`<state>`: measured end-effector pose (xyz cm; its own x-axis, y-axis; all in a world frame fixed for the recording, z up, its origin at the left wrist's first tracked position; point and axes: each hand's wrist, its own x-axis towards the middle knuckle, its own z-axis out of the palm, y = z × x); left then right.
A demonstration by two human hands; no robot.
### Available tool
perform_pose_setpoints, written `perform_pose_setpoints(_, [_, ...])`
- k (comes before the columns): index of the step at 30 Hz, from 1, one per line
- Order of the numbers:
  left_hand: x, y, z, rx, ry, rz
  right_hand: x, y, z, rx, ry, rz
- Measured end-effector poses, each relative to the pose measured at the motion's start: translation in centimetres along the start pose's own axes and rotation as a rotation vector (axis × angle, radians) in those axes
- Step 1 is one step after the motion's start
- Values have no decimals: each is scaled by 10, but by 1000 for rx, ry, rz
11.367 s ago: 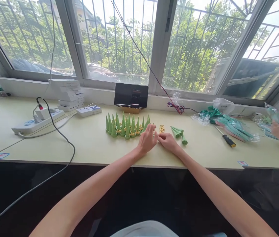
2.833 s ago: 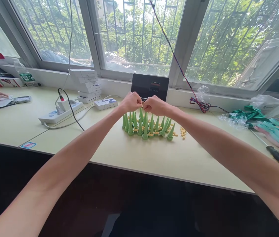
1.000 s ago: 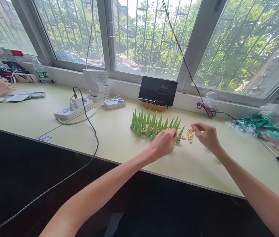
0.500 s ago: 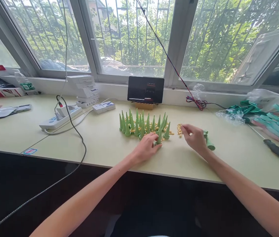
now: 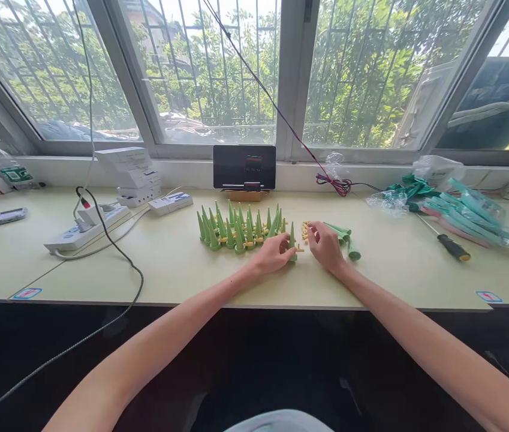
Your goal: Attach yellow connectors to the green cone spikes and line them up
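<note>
My left hand (image 5: 274,253) has its fingers closed around a green cone (image 5: 292,240), which stands upright on the table. A small yellow peg (image 5: 300,248) sticks out to the right near its base. Close by, my right hand (image 5: 325,245) has its fingertips pinched at the edge of a small pile of yellow pegs (image 5: 305,231); what is between them is too small to make out. Several upright green cones (image 5: 238,237) with yellow pegs at their bases stand in a cluster left of my left hand. More green cones (image 5: 354,252) lie loose beyond my right hand.
A black screen (image 5: 244,168) stands behind the cones. To the left are a power strip (image 5: 87,231), a dark cable (image 5: 139,273) and stacked white boxes (image 5: 132,177). A screwdriver (image 5: 452,246) and teal strips in plastic (image 5: 470,210) lie at the right.
The view has swung to the right. My left hand has moved the cone rightward, from in front of the cluster to its right side, closer to my right hand, which stays by the pegs.
</note>
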<state>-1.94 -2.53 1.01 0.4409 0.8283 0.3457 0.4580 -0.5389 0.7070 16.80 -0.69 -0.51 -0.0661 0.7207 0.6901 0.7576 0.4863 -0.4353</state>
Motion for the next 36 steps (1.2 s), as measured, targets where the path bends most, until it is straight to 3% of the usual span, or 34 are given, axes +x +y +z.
perform_pose_setpoints(7, [-15,10,7,169,11,119,-4,0,-2,-166,-164,92])
perform_pose_setpoints(14, [-19,20,5,184,17,157,-6,-5,-4,-279,-322,140])
perform_pose_setpoints(19, [-7,15,14,219,53,80,-6,-5,-3,-288,-333,166])
perform_pose_setpoints(25, [9,16,31,246,109,96,-5,-4,-5,-198,-299,234])
perform_pose_setpoints(36, [0,27,32,534,145,-48,-6,-4,-10,-83,-246,190])
